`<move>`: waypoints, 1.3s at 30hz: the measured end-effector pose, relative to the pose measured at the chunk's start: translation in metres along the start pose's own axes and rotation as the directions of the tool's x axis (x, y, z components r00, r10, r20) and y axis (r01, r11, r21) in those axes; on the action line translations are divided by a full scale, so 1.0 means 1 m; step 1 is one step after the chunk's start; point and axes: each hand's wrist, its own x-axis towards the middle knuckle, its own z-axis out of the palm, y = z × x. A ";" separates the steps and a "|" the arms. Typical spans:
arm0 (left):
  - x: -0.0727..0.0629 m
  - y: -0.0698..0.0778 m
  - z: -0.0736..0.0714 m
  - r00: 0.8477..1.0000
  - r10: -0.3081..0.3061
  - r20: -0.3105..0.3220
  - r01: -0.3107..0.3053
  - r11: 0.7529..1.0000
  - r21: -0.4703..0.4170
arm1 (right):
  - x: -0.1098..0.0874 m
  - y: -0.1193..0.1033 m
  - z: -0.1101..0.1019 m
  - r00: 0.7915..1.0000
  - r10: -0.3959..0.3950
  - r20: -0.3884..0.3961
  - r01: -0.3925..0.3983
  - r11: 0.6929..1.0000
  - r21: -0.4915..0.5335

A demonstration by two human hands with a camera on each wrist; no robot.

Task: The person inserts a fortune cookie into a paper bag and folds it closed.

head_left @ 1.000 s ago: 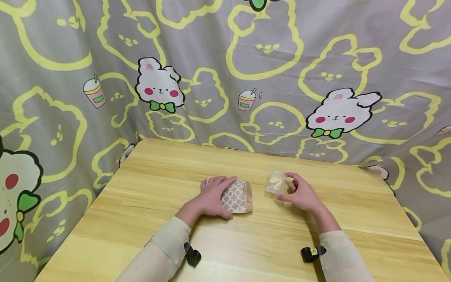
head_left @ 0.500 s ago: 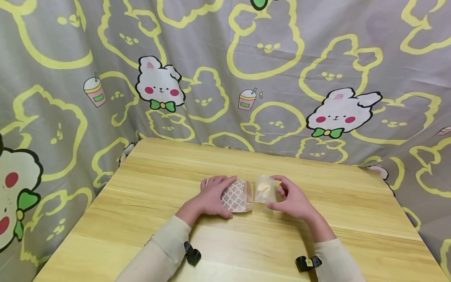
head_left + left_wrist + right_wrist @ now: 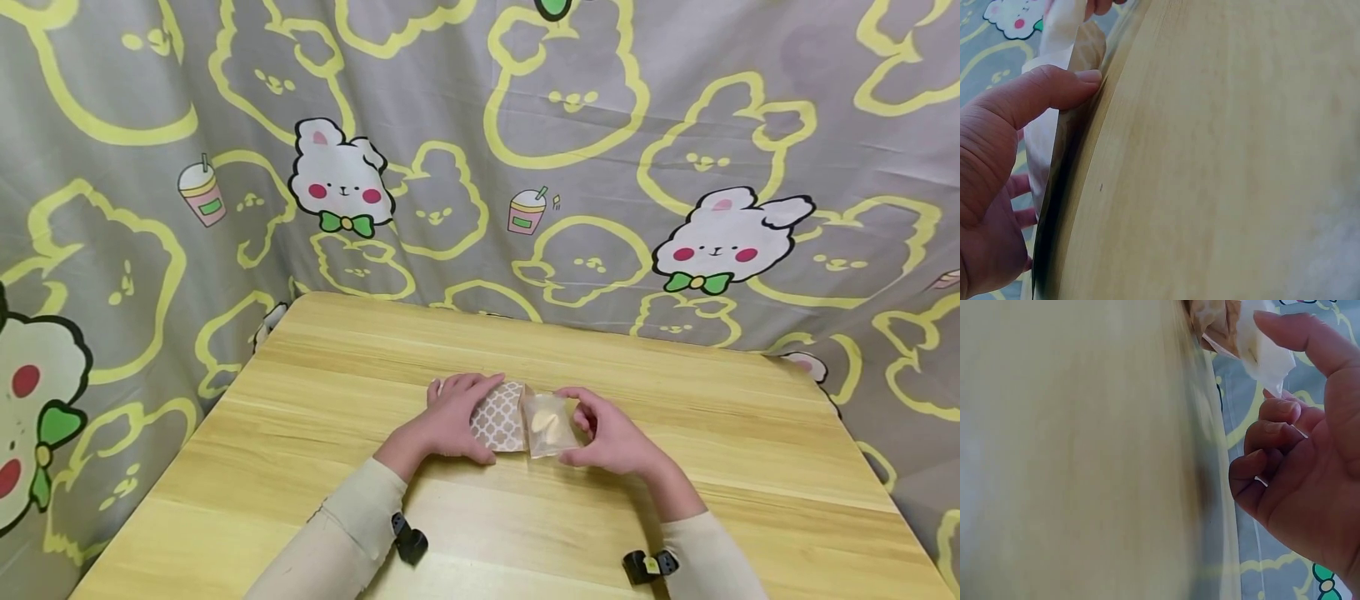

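Note:
In the head view a small paper bag (image 3: 498, 423) with a beige-and-white lattice pattern lies flat mid-table, its mouth facing right. My left hand (image 3: 448, 419) spans it, and in the left wrist view the thumb (image 3: 1054, 87) hooks over the near edge with fingers behind the bag. A translucent packet (image 3: 550, 427) containing pale yellow folded pieces, like fortune cookies, overlaps the bag's open end. My right hand (image 3: 613, 435) pinches the packet by its right side. In the right wrist view, the packet (image 3: 1267, 353) sits between thumb and fingers, against the bag's brown paper (image 3: 1215, 319).
The wooden table (image 3: 360, 342) stretches around both hands. Behind and beside it hangs a grey curtain (image 3: 450, 92) with rabbit and cup prints. Small black cameras (image 3: 410, 540) are strapped to both wrists.
My right hand has brought the packet left and slightly toward me, from apart from the bag to over its open end. The left hand and bag have stayed in place.

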 end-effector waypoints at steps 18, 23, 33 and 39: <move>0.000 0.000 0.000 1.000 -0.009 0.006 0.009 1.000 0.011 | 0.015 -0.001 0.006 0.997 -0.028 -0.078 0.021 0.996 -0.090; 0.000 0.000 0.000 1.000 -0.008 0.005 0.008 1.000 0.012 | 0.017 -0.003 0.009 0.994 -0.050 -0.097 0.035 0.988 -0.148; 0.001 0.001 0.000 1.000 0.004 0.007 -0.004 1.000 0.011 | 0.019 0.000 0.014 0.998 -0.032 -0.047 0.025 0.989 -0.143; 0.000 0.000 0.000 1.000 -0.001 0.012 0.001 1.000 0.004 | 0.021 -0.003 0.017 1.000 0.002 -0.022 -0.005 0.994 -0.113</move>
